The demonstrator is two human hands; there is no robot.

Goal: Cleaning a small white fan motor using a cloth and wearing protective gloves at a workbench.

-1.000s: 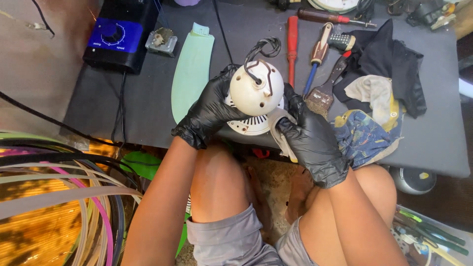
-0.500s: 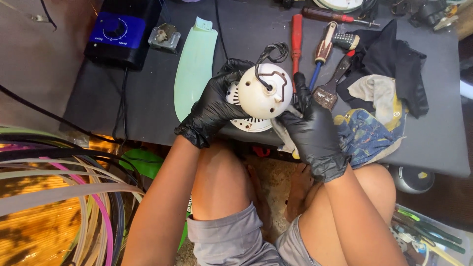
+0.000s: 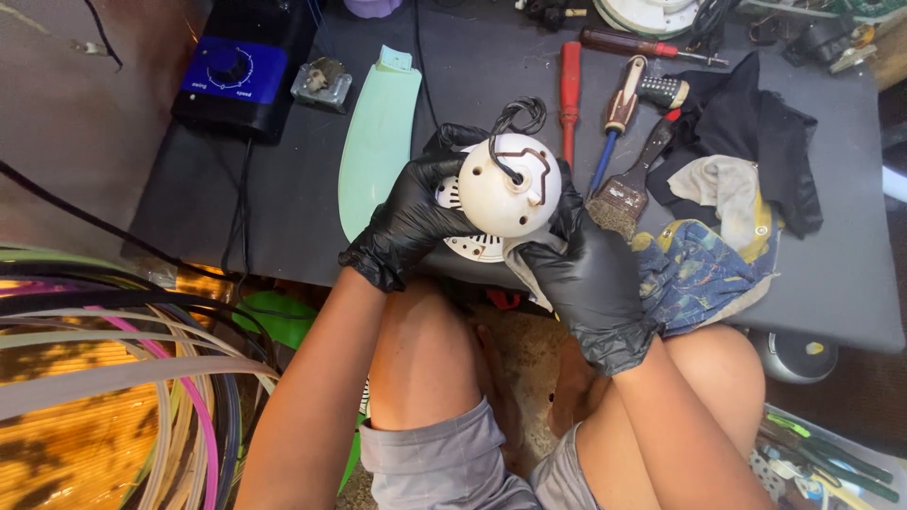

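Blue dial box (image 3: 234, 71), pale green blade (image 3: 378, 142), red screwdriver (image 3: 570, 90), paintbrush (image 3: 633, 184), black cloth (image 3: 756, 132)

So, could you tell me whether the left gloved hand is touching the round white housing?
Touching: in the head view the left hand wraps its fingers against the white housing.

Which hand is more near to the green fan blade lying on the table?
Left. The left hand grips the white motor housing right beside the green fan blade. The right hand holds the housing's other side, farther from the blade.
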